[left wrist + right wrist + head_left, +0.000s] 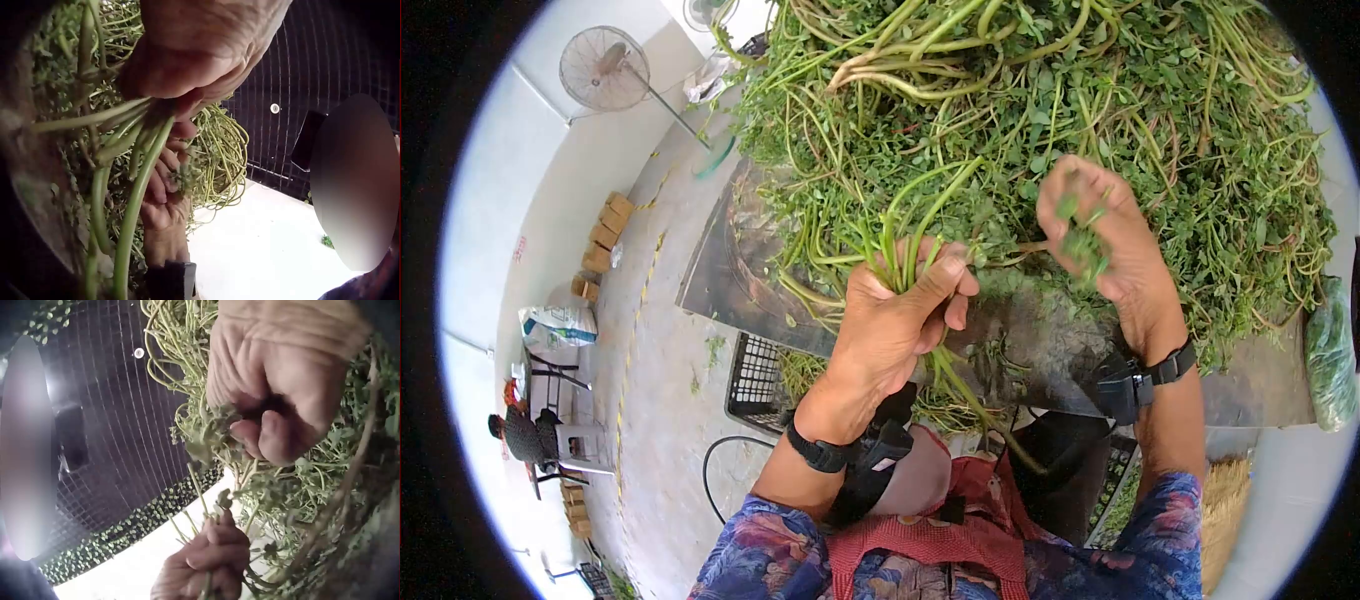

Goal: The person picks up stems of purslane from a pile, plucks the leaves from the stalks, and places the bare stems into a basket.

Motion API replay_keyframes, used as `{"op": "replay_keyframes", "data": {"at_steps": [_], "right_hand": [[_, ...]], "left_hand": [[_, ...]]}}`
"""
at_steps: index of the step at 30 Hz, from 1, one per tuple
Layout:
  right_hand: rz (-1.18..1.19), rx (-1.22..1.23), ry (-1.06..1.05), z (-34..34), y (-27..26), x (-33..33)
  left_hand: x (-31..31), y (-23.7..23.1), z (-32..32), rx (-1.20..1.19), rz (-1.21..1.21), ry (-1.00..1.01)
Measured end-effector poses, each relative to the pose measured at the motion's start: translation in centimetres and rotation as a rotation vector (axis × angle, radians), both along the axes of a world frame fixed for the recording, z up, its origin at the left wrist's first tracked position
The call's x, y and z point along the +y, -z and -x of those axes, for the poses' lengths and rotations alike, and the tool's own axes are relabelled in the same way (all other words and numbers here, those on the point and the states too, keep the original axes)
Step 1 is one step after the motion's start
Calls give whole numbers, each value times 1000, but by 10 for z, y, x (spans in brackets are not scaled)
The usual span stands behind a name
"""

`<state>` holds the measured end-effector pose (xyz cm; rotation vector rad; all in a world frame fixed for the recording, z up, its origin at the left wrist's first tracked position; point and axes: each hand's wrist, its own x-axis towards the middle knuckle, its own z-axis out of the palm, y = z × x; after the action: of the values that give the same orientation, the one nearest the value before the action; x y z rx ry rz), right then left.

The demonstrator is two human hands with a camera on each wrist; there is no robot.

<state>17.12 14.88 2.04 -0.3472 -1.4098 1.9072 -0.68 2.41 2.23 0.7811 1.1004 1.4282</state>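
My left hand (905,315) grips a bunch of long green stems (930,205) over the table's near edge, the thumb lying across them. In the left wrist view, the thick stems (140,200) fan out from under the curled fingers. To the right and a little farther forward, my right hand (1135,255) holds small leafy sprigs (1085,250), blurred in the head view. The right wrist view shows its fingers curled, with leaves (212,434) sticking out beside them. Both hands are in front of a big heap of leafy greens (1020,110).
The heap covers much of a dark table (1050,345). Below its near edge is a black crate (752,375) with stems in it. A bag of greens (1330,360) lies at the right. Leftward are a standing fan (605,68), cardboard boxes (607,230) and a seated person (530,437).
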Motion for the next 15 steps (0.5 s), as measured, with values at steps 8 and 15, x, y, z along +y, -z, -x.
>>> {"op": "replay_keyframes", "data": {"at_steps": [8,15], "right_hand": [[-493,-269,112,16,-5,-25],[-183,-35,432,-1,1,-1]], "left_hand": [[0,0,-21,28,-79,-8],[-1,-11,-42,35,-70,-45]]}}
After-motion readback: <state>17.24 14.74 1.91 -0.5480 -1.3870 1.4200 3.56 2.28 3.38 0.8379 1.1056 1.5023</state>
